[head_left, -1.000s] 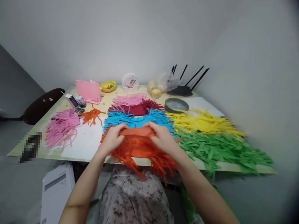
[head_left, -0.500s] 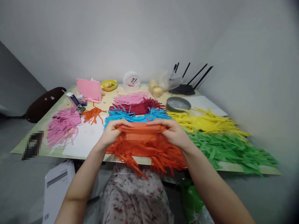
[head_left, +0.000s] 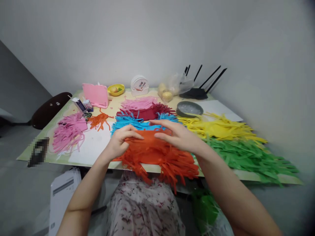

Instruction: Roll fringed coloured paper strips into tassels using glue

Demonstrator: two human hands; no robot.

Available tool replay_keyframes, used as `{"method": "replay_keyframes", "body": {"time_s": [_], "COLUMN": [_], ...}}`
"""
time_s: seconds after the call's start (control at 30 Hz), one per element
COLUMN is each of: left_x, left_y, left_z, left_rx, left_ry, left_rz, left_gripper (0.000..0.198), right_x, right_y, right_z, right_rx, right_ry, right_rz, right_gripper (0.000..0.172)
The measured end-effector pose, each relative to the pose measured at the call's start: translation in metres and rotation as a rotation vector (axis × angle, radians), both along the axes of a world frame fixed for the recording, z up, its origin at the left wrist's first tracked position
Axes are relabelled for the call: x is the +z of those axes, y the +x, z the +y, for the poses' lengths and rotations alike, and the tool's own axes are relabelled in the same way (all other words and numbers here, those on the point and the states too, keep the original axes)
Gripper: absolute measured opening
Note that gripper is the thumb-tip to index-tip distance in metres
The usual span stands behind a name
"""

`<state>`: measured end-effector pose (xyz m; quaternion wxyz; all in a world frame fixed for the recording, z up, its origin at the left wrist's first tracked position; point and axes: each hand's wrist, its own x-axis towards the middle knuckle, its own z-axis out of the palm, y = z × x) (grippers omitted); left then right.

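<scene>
An orange fringed fabric piece [head_left: 150,149] lies at the table's front edge, its strips hanging over. At its far left corner, my left hand [head_left: 120,142] rests with fingers stretched over the cloth and thumb apart. Above the far right part hovers my right hand [head_left: 183,136], open, thumb and fingers spread; contact with the cloth is hard to tell. Just behind lies a blue fringed piece [head_left: 125,123], partly covered by my hands. Farther back are a dark red fringed piece [head_left: 147,113] and a light pink one [head_left: 140,103].
Yellow [head_left: 223,128] and green fringed pieces [head_left: 246,157] lie at right, near a grey bowl [head_left: 189,108]. Pink fringe [head_left: 69,131], orange scraps [head_left: 99,120] and white paper [head_left: 91,146] are at left. Behind stand a pink tablet case [head_left: 95,95], yellow dish [head_left: 116,90] and black router [head_left: 195,93].
The far edge of the orange piece, pinched and raised by both hands before, is now lower and flatter. My right hand has opened off it; my left fingers have loosened.
</scene>
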<state>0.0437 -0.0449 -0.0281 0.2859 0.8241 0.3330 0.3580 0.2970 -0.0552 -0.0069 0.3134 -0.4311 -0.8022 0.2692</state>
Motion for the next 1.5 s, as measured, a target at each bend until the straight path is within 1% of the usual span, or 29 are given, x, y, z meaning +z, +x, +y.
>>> {"method": "replay_keyframes", "body": {"time_s": [0.1, 0.17, 0.23, 0.27, 0.3, 0.33, 0.37, 0.4, 0.47, 0.5, 0.53, 0.6, 0.7, 0.8, 0.97, 1.07, 1.17, 1.3, 1.37, 1.47, 1.5], "left_x": [0.007, 0.016, 0.026, 0.030, 0.032, 0.032, 0.031, 0.028, 0.019, 0.014, 0.011, 0.006, 0.008, 0.013, 0.019, 0.021, 0.020, 0.017, 0.014, 0.011, 0.009], "left_y": [-0.005, -0.012, -0.018, -0.020, -0.020, -0.018, -0.014, -0.010, 0.000, 0.004, 0.007, 0.009, 0.008, 0.008, 0.009, 0.008, 0.006, 0.004, 0.004, 0.004, 0.004], "left_z": [-0.004, -0.006, -0.007, -0.006, -0.005, -0.003, -0.001, 0.002, 0.008, 0.011, 0.013, 0.016, 0.016, 0.016, 0.015, 0.014, 0.013, 0.013, 0.012, 0.011, 0.010], "left_rx": [-0.058, -0.108, -0.201, -0.239, -0.251, -0.235, -0.200, -0.162, -0.121, -0.121, -0.121, -0.105, -0.084, -0.085, -0.109, -0.096, -0.123, -0.149, -0.148, -0.114, -0.097], "left_ry": [0.010, -0.023, -0.093, -0.129, -0.158, -0.178, -0.195, -0.216, -0.282, -0.322, -0.359, -0.416, -0.464, -0.479, -0.486, -0.492, -0.479, -0.471, -0.451, -0.397, -0.384], "left_rz": [0.079, 0.178, 0.289, 0.313, 0.305, 0.269, 0.226, 0.195, 0.188, 0.198, 0.203, 0.191, 0.196, 0.225, 0.252, 0.260, 0.285, 0.304, 0.283, 0.231, 0.220], "left_gripper": [0.046, 0.042, 0.037, 0.038, 0.043, 0.049, 0.050, 0.043, 0.022, 0.021, 0.026, 0.032, 0.035, 0.038, 0.041, 0.040, 0.042, 0.049, 0.044, 0.028, 0.026], "right_x": [-0.004, -0.004, -0.001, 0.000, 0.003, 0.005, 0.007, 0.009, 0.012, 0.013, 0.013, 0.013, 0.010, 0.007, 0.005, 0.004, -0.001, -0.011, -0.015, -0.018, -0.019], "right_y": [-0.009, -0.011, -0.013, -0.015, -0.017, -0.020, -0.022, -0.023, -0.023, -0.022, -0.019, -0.013, -0.006, -0.004, -0.001, 0.001, 0.002, 0.002, 0.003, 0.003, 0.003], "right_z": [0.017, 0.022, 0.020, 0.017, 0.014, 0.010, 0.007, 0.004, 0.001, 0.000, 0.000, 0.001, 0.003, 0.003, 0.001, -0.001, -0.004, -0.009, -0.012, -0.017, -0.019], "right_rx": [0.118, 0.167, 0.147, 0.130, 0.120, 0.120, 0.124, 0.125, 0.115, 0.108, 0.104, 0.103, 0.085, 0.072, 0.076, 0.071, 0.072, 0.039, 0.017, -0.017, -0.026], "right_ry": [-0.178, -0.206, -0.126, -0.068, -0.016, 0.022, 0.045, 0.056, 0.052, 0.040, 0.022, -0.029, -0.102, -0.136, -0.148, -0.179, -0.204, -0.234, -0.240, -0.230, -0.229], "right_rz": [-0.052, -0.106, -0.195, -0.247, -0.294, -0.331, -0.352, -0.360, -0.341, -0.327, -0.315, -0.294, -0.255, -0.221, -0.213, -0.183, -0.118, -0.080, -0.076, -0.048, -0.035], "right_gripper": [0.031, 0.023, 0.018, 0.015, 0.013, 0.012, 0.012, 0.012, 0.012, 0.012, 0.013, 0.019, 0.030, 0.033, 0.036, 0.032, 0.025, 0.029, 0.030, 0.030, 0.029]}}
